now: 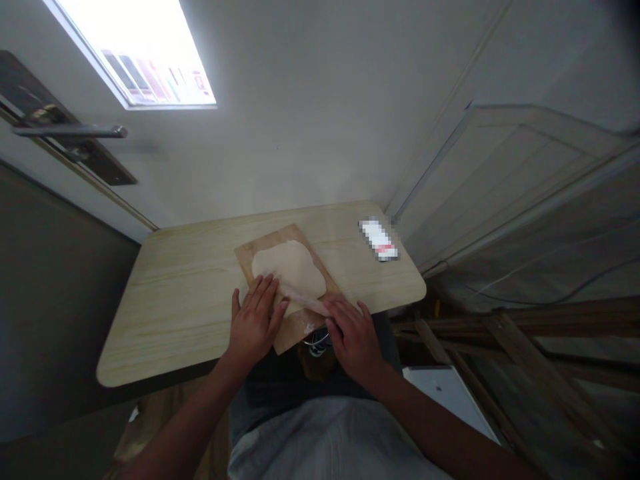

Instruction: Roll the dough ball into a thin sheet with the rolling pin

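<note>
A pale, flattened sheet of dough lies on a brown wooden board, which sits at an angle on the table. Across the near part of the dough runs a thin rolling pin. My left hand lies flat over the pin's left end, its fingers stretched forward and its thumb apart, below the pin. Over the right end rests my right hand, fingers extended and thumb spread toward me. Both pin ends are hidden under the hands. White flour dusts the board's near corner.
The light wood-grain table has rounded corners and stands against a white door. A phone, partly pixelated, lies at its right end. Wooden beams and a pale flat panel are at the lower right.
</note>
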The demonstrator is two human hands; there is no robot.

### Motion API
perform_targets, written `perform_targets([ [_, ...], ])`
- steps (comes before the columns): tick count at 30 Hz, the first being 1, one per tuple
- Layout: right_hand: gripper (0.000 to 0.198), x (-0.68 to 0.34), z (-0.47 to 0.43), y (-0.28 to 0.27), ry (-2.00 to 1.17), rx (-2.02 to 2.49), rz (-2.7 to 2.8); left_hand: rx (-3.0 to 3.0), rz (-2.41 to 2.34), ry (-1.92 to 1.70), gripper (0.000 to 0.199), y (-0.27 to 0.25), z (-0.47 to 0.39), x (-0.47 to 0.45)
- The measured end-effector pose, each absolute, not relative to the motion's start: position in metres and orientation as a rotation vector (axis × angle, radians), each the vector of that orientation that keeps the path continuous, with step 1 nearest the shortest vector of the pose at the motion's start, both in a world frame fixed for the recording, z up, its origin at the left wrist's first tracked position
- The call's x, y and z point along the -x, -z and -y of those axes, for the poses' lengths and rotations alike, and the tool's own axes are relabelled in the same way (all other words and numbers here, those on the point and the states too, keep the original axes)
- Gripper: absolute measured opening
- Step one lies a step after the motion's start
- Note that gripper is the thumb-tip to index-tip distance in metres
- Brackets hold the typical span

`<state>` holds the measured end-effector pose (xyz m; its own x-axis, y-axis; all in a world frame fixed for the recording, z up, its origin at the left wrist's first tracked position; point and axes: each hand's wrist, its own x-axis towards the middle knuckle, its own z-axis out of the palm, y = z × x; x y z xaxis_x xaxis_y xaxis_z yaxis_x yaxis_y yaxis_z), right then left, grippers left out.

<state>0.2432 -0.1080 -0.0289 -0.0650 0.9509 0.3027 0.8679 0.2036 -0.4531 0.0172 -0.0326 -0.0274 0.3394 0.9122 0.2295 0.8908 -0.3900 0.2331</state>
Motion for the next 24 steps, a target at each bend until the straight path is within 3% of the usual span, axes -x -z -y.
perform_targets([
  [24, 0.037, -0.288, 0.037, 0.059, -0.02, 1.822, 1.736, -2.613, -1.589, -0.35, 0.059, 0.019, -0.071, -0.089],
])
